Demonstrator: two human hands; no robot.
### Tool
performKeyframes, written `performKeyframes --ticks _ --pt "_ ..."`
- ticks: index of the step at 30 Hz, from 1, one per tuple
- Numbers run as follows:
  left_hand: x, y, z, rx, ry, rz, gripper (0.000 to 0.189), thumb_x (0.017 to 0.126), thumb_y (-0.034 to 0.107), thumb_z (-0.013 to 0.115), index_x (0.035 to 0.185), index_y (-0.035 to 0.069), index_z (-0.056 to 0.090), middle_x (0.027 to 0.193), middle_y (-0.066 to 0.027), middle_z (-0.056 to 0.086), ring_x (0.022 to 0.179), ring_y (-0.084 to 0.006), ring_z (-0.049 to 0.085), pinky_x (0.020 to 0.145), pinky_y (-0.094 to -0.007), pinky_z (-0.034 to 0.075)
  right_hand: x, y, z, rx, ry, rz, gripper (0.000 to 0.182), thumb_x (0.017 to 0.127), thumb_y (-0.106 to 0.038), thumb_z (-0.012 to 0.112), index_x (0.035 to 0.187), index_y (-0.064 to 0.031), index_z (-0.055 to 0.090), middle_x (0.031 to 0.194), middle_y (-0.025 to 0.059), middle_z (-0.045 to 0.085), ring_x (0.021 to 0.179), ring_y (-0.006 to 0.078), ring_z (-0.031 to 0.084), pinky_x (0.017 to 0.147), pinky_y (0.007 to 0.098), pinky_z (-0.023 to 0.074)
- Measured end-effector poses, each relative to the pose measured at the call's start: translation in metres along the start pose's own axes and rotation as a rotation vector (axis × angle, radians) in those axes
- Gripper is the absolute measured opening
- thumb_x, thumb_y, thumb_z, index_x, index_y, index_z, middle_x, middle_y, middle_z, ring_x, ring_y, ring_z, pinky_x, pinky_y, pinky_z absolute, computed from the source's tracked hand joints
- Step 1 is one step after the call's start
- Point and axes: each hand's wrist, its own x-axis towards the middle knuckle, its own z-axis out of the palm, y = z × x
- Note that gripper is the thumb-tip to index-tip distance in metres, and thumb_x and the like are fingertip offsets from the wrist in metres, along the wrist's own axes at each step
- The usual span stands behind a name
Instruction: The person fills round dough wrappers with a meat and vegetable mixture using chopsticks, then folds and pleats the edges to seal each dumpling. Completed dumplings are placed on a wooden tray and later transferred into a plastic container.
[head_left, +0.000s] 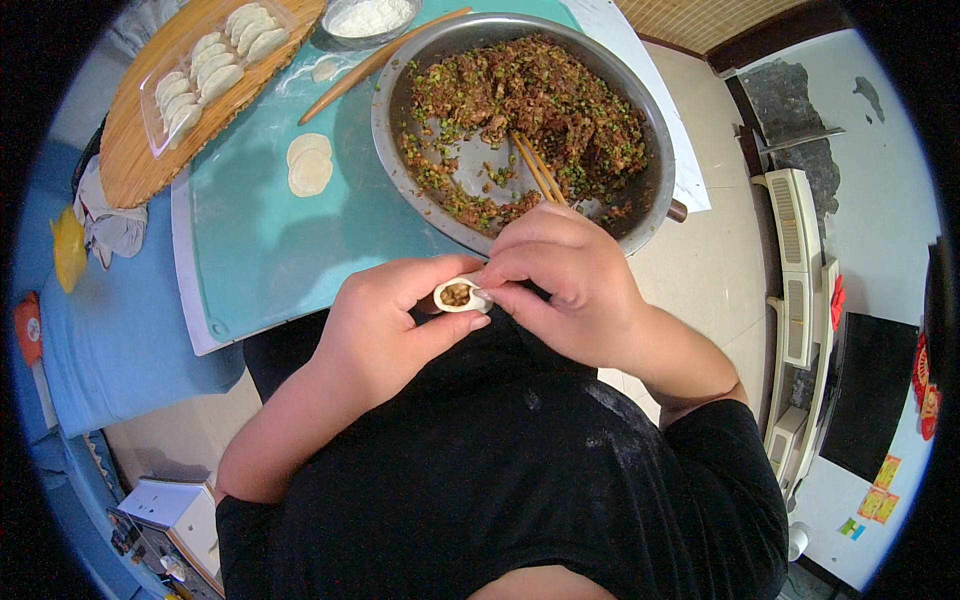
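Between my two hands is a half-folded dumpling (455, 295), its wrapper pinched at the right end and gaping at the left, where brown filling shows. My left hand (390, 315) cradles it with thumb and fingers. Thumb and forefinger of my right hand (566, 281) press the wrapper's edge together. Just beyond them stands a large steel basin (390, 135) of minced filling (525, 90) with green bits. Wooden chopsticks (541, 169) rest in the filling, their near ends partly behind my right hand. Two overlapping round dough wrappers (310, 174) lie on the teal mat (247, 247).
A wooden rolling pin (367, 71) lies left of the basin, near a small dough piece (325, 71) and a bowl of flour (367, 19). At the upper left, a woven round tray (135, 142) carries a clear plastic box (154, 142) with rows of folded dumplings (217, 75).
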Motion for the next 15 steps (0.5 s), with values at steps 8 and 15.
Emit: performKeyframes --ticks 8,15 --pt "0.0006 -0.0017 0.0058 -0.169 0.052 -0.124 0.028 0.073 0.008 0.070 0.098 0.001 0.060 0.080 -0.0079 0.062 0.068 -0.0086 0.058 0.062 -0.0245 0.047 -0.0071 -0.0049 0.0098 -0.087 0.092 -0.073 0.021 0.062 -0.006 0.070 0.082 -0.0046 0.063 0.079 0.0059 0.057 0.070 0.0252 0.055 0.061 0.0346 0.0450" --pt "0.0008 -0.0031 0.0089 -0.208 0.088 -0.076 0.030 0.071 0.008 0.072 0.098 0.001 0.060 0.087 -0.0066 0.062 0.074 -0.0097 0.059 0.068 -0.0248 0.048 -0.0030 -0.0070 0.0050 -0.101 0.030 -0.030 0.018 0.063 -0.003 0.067 0.079 -0.0059 0.061 0.079 0.0071 0.056 0.072 0.0261 0.055 0.062 0.0353 0.0451"
